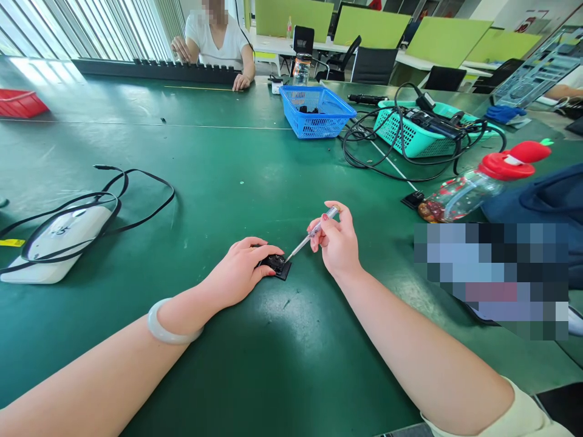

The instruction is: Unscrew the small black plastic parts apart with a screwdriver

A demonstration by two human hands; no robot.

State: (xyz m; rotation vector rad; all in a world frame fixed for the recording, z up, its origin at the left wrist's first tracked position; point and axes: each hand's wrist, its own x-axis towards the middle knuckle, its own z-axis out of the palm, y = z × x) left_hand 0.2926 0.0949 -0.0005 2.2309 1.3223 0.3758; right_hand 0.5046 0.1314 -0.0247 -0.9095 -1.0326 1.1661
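My left hand (243, 267) is closed around a small black part (274, 262) with a flat square edge, pressing it against the green tabletop (255, 352). Its exact kind is too small to make out, and the fingers cover some of it. Between the fingers of my right hand (336, 237) is a slim screwdriver (304, 241) with a clear handle and a metal shaft. The screwdriver slants down to the left, and its tip meets the black part or lies right at its edge. A pale bangle (166, 325) circles my left wrist.
Left lies a white device (68, 240) under a looped black cable (152, 176). Farther back stand a blue basket (316, 115) and a teal basket (421, 136) with cables. Right are a red-lidded bottle (464, 191) and a dark blue bag (542, 203). Across the table sits a person (218, 42).
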